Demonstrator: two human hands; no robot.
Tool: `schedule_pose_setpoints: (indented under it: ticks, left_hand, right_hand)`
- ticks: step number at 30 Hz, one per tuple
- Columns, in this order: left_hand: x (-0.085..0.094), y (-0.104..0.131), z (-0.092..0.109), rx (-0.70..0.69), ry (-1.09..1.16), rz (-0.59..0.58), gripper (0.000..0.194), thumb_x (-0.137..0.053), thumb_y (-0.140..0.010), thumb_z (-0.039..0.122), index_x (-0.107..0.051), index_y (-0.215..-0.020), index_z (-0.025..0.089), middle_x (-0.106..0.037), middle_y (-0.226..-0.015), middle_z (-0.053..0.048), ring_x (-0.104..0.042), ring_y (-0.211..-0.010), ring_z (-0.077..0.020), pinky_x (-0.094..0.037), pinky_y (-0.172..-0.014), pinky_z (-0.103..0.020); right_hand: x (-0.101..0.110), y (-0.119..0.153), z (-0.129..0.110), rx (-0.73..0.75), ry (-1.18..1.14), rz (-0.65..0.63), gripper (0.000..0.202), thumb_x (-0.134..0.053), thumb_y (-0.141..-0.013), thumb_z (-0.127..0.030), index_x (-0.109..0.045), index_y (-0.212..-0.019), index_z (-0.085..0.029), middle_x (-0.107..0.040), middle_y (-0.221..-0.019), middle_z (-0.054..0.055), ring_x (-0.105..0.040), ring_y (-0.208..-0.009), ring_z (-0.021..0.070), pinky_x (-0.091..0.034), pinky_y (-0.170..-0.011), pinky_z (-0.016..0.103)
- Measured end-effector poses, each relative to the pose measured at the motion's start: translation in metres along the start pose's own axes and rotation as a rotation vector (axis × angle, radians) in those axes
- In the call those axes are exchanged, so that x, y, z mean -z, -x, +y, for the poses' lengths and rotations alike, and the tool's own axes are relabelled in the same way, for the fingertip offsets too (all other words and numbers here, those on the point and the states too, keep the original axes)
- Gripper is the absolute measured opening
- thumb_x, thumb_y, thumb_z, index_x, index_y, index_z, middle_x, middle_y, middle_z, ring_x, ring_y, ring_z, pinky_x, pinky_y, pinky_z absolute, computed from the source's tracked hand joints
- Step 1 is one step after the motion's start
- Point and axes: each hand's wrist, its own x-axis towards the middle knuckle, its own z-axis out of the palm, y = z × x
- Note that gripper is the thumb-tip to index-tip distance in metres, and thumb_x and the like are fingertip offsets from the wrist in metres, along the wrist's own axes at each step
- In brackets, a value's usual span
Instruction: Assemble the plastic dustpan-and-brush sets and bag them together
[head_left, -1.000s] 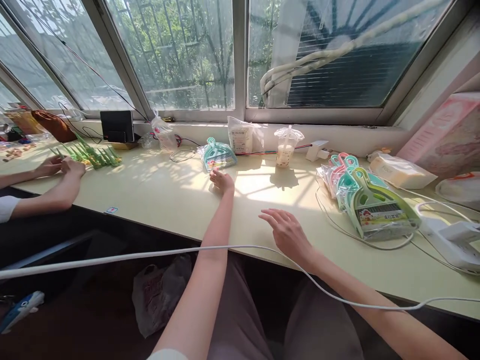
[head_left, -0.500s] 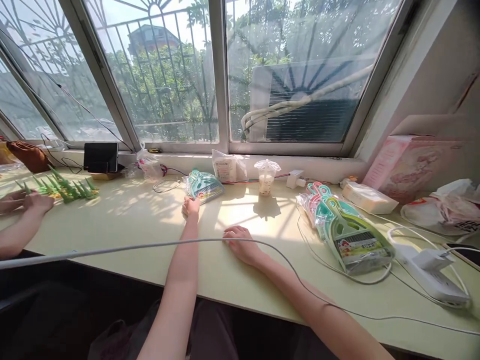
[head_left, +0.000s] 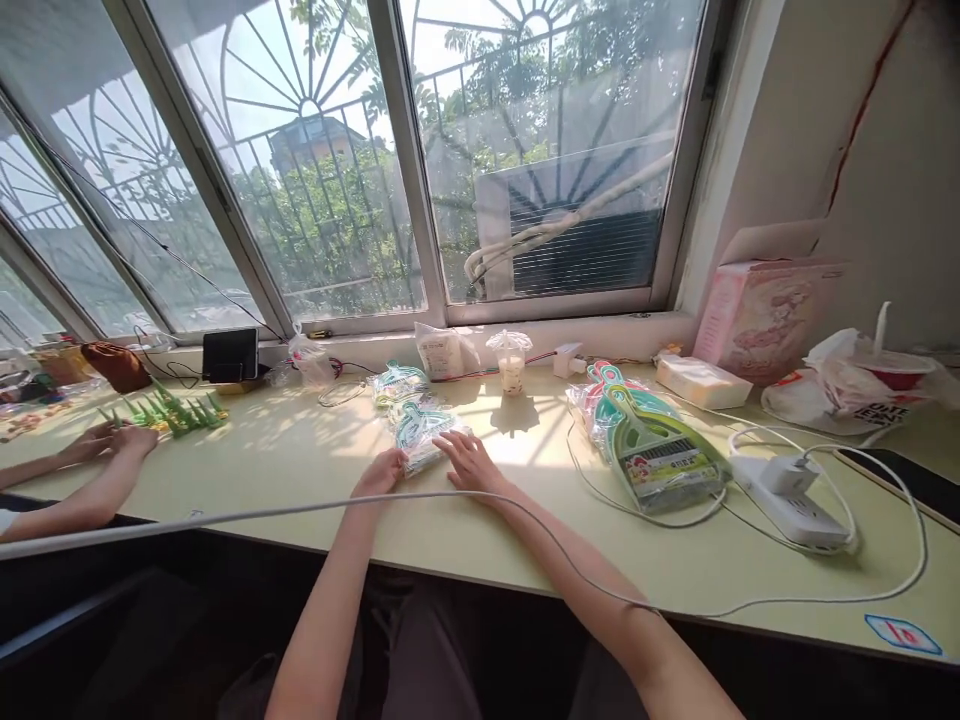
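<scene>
A teal dustpan-and-brush set (head_left: 420,436) in clear plastic lies on the pale table, between my two hands. My left hand (head_left: 381,472) has its fingers closed on the near left edge of this pack. Spread fingers of my right hand (head_left: 472,462) rest on the pack's right side. Just behind it lies another teal wrapped pack (head_left: 399,384). To the right is a pile of similar packs in pink, teal and green, with a green pack (head_left: 664,455) on top.
A lidded drink cup (head_left: 511,368) stands behind my right hand. A power strip (head_left: 799,510) with cables lies at the right, and a white cable (head_left: 300,508) crosses low in front. Another person's hands (head_left: 124,440) are beside green spiky pieces (head_left: 176,410) at the left.
One teal pack now lies nearer to me, held by my left hand, with another behind it. My right hand has opened and moved onto the nearer pack. The view has turned slightly.
</scene>
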Motion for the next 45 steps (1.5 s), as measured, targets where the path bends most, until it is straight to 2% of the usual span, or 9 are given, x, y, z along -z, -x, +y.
schedule_pose_setpoints:
  ticks: [4,9,14,20,25,28,32,40,45]
  left_hand:
    - [-0.017,0.025,-0.004,0.160,0.124,-0.236,0.035,-0.064,-0.057,0.003,-0.066,-0.090,0.015,-0.070,-0.078,-0.008,-0.070,-0.087,-0.0286,-0.057,-0.076,-0.037]
    - [-0.067,-0.002,0.007,0.077,0.257,-0.128,0.021,-0.061,-0.077,0.012,-0.068,-0.096,0.010,-0.074,-0.084,-0.010,-0.071,-0.096,-0.0288,-0.054,-0.089,-0.042]
    - [-0.101,-0.042,-0.010,-0.021,0.408,-0.069,0.030,-0.064,-0.085,0.029,-0.067,-0.112,0.016,-0.077,-0.100,-0.010,-0.069,-0.111,-0.0268,-0.051,-0.099,-0.040]
    - [-0.093,-0.051,-0.034,-0.075,0.437,-0.120,0.041,-0.069,-0.080,0.020,-0.065,-0.120,0.015,-0.077,-0.104,-0.011,-0.070,-0.110,-0.0283,-0.050,-0.101,-0.042]
    - [-0.096,-0.046,-0.036,-0.069,0.385,-0.269,0.047,-0.069,-0.076,0.012,-0.064,-0.123,0.014,-0.077,-0.105,-0.011,-0.070,-0.110,-0.0288,-0.048,-0.103,-0.044]
    - [-0.100,-0.043,-0.034,-0.049,0.418,-0.317,0.041,-0.060,-0.081,0.008,-0.065,-0.121,0.010,-0.077,-0.101,-0.012,-0.069,-0.111,-0.0280,-0.046,-0.105,-0.045]
    - [-0.098,-0.041,-0.031,-0.004,0.491,-0.263,0.033,-0.052,-0.087,0.012,-0.066,-0.117,0.008,-0.077,-0.098,-0.012,-0.067,-0.114,-0.0289,-0.044,-0.107,-0.046]
    - [-0.100,-0.039,-0.032,-0.004,0.438,-0.287,0.035,-0.053,-0.090,0.010,-0.065,-0.122,0.012,-0.076,-0.103,-0.009,-0.065,-0.117,-0.0250,-0.041,-0.113,-0.045]
    - [-0.105,-0.040,-0.034,-0.089,0.439,-0.314,0.039,-0.046,-0.102,0.042,-0.066,-0.121,0.015,-0.074,-0.113,-0.010,-0.062,-0.122,-0.0258,-0.041,-0.114,-0.044]
  right_hand:
    - [0.009,0.003,0.002,0.072,0.145,-0.015,0.038,-0.052,-0.092,-0.006,-0.060,-0.125,-0.023,-0.063,-0.128,0.011,-0.058,-0.117,0.0245,-0.044,-0.099,0.040]
    - [0.025,0.010,0.012,0.105,0.304,0.037,0.033,-0.042,-0.095,-0.003,-0.064,-0.115,-0.019,-0.063,-0.121,0.013,-0.056,-0.107,0.0258,-0.044,-0.086,0.037]
    - [0.023,0.014,0.039,-0.202,0.155,0.107,0.027,-0.049,-0.092,-0.007,-0.066,-0.111,-0.014,-0.066,-0.115,0.018,-0.057,-0.106,0.0305,-0.047,-0.086,0.042]
    - [0.003,0.008,0.056,-0.632,-0.666,0.435,0.021,-0.050,-0.095,-0.034,-0.063,-0.097,-0.018,-0.070,-0.095,0.009,-0.068,-0.086,0.0224,-0.058,-0.082,0.042]
    - [-0.003,0.007,0.059,-0.872,-1.154,0.671,0.045,-0.078,-0.075,-0.051,-0.049,-0.097,-0.024,-0.068,-0.085,0.001,-0.071,-0.077,0.0182,-0.062,-0.083,0.040]
    - [0.000,0.005,0.055,-0.860,-1.246,0.750,0.042,-0.067,-0.083,-0.059,-0.045,-0.100,-0.027,-0.069,-0.087,0.001,-0.071,-0.081,0.0182,-0.062,-0.087,0.042]
    - [0.006,0.001,0.044,-0.713,-1.287,0.710,0.039,-0.048,-0.092,-0.062,-0.047,-0.111,-0.028,-0.070,-0.096,0.003,-0.072,-0.094,0.0204,-0.058,-0.095,0.047]
    - [0.010,0.008,0.054,-0.661,-1.208,0.601,0.069,-0.081,-0.064,-0.047,-0.046,-0.120,-0.027,-0.073,-0.098,0.004,-0.071,-0.097,0.0246,-0.057,-0.096,0.054]
    - [0.013,0.011,0.061,-0.737,-1.216,0.618,0.064,-0.085,-0.059,-0.044,-0.054,-0.111,-0.024,-0.074,-0.087,0.002,-0.073,-0.085,0.0250,-0.062,-0.087,0.055]
